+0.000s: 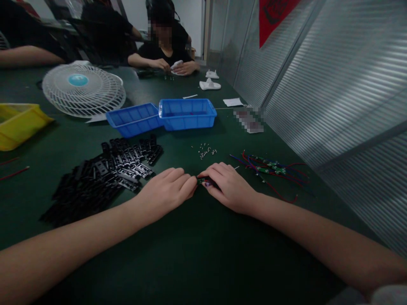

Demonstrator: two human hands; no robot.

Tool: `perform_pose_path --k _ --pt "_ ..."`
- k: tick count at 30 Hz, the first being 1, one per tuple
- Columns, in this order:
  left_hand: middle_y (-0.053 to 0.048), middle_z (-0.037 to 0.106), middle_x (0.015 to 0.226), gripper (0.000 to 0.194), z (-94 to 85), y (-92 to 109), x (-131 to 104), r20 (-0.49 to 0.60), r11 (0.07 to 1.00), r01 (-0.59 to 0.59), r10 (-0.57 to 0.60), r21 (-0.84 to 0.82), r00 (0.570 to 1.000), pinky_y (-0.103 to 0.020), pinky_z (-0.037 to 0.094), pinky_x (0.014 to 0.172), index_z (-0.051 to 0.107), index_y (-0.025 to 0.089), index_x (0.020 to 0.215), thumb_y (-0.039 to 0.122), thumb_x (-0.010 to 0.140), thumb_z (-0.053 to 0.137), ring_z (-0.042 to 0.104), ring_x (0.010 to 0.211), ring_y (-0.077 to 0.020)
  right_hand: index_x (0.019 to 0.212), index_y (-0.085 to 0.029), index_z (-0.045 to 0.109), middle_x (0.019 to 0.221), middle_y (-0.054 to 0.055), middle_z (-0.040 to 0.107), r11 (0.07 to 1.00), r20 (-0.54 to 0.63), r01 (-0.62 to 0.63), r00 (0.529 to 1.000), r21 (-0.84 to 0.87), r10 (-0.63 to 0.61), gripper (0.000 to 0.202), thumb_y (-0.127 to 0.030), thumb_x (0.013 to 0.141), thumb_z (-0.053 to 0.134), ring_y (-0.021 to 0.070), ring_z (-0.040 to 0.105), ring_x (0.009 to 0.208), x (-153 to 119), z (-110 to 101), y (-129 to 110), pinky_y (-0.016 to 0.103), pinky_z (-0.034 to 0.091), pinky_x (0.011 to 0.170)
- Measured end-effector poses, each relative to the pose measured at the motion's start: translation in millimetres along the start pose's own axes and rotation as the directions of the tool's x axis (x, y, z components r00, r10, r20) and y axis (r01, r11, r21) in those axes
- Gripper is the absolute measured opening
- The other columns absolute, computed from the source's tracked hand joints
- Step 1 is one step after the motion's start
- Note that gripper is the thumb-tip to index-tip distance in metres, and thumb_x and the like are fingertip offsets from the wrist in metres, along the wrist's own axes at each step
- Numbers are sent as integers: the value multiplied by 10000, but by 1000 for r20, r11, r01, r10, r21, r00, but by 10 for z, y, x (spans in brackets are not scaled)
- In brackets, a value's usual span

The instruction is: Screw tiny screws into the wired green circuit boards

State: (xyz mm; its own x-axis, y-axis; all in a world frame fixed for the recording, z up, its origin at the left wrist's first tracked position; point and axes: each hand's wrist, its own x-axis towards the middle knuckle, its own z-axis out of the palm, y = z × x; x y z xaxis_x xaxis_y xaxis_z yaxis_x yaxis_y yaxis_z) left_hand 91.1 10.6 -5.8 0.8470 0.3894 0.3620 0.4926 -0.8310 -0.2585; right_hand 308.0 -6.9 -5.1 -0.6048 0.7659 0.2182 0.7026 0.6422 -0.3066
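Note:
Both of my hands meet over the table, closed around a small green circuit board (pixel 200 181) that shows only in the gap between them. My left hand (pixel 170 188) grips its left end with curled fingers. From the other side my right hand (pixel 227 186) pinches it between thumb and fingers; a thin pale wire tip sticks out beyond the knuckles. Small metal screws (pixel 206 151) lie scattered just past my hands. To the right rest several green circuit boards with red and blue wires (pixel 270 167). Left of my hands is a heap of black plastic parts (pixel 108 169).
Two blue bins (pixel 187 120) stand behind the screws. A white fan grille (pixel 84 91) and a yellow bin (pixel 23 127) are at the left. White plastic pieces (pixel 210 84) lie farther back. Across the table a person (pixel 165 55) handles a white part. A ribbed partition (pixel 318 84) borders the right.

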Motion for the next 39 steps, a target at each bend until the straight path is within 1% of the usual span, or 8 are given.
perform_pose_path --k 6,9,12,17,22,27,33,39 --pt "-29 543 689 156 0 41 -11 -25 997 -52 53 55 998 -292 347 573 557 138 829 197 941 465 465 646 -173 1055 -154 577 1012 60 610 998 -18 4 1000 63 -2 211 -279 895 519 194 503 916 -1 -15 22 324 347 775" --pt "-53 553 733 199 5 46 -3 18 995 73 -72 -67 997 -301 389 584 552 125 855 282 944 467 503 679 -189 1064 -150 572 1019 59 609 999 -27 16 1000 47 -14 213 -254 881 538 194 500 916 -8 -10 29 320 336 775" --pt "-60 568 812 269 6 31 -3 147 929 261 -229 -264 962 -310 437 634 535 129 968 388 938 467 539 753 -196 1057 -146 569 1026 64 608 999 -43 35 998 29 -34 216 -239 862 558 198 494 912 -7 -6 32 319 326 773" --pt "-25 548 823 227 13 -11 3 322 788 377 -239 -487 916 -276 430 653 514 173 941 370 971 407 528 768 -160 1028 -143 572 994 65 605 999 -48 47 998 5 -47 203 -253 859 550 195 488 887 7 5 42 314 311 760" --pt "-16 523 804 244 48 -21 21 328 759 368 -214 -537 920 -288 413 670 494 180 911 381 985 378 509 780 -166 1018 -151 574 978 48 602 999 -53 41 998 8 -41 207 -274 853 550 188 493 883 5 17 39 310 301 765" --pt "-31 525 803 247 70 22 2 300 824 299 -165 -481 939 -299 407 655 482 174 908 367 992 352 494 775 -184 1032 -144 576 995 62 609 998 -4 66 998 -17 -66 217 -263 852 553 190 512 898 -6 20 29 307 297 770" --pt "-46 555 850 221 58 58 -26 237 865 292 -208 -409 949 -298 429 663 476 152 996 365 936 479 514 799 -190 1009 -148 593 967 49 621 999 -4 35 999 -19 -35 201 -287 877 535 179 508 871 -1 17 35 311 296 778" --pt "-48 545 774 198 68 23 0 157 945 172 -132 -278 979 -292 403 624 537 141 924 303 958 429 502 737 -188 1024 -170 607 1001 45 611 1000 -25 -20 1000 1 20 202 -307 893 535 190 488 929 -3 21 43 309 302 784"
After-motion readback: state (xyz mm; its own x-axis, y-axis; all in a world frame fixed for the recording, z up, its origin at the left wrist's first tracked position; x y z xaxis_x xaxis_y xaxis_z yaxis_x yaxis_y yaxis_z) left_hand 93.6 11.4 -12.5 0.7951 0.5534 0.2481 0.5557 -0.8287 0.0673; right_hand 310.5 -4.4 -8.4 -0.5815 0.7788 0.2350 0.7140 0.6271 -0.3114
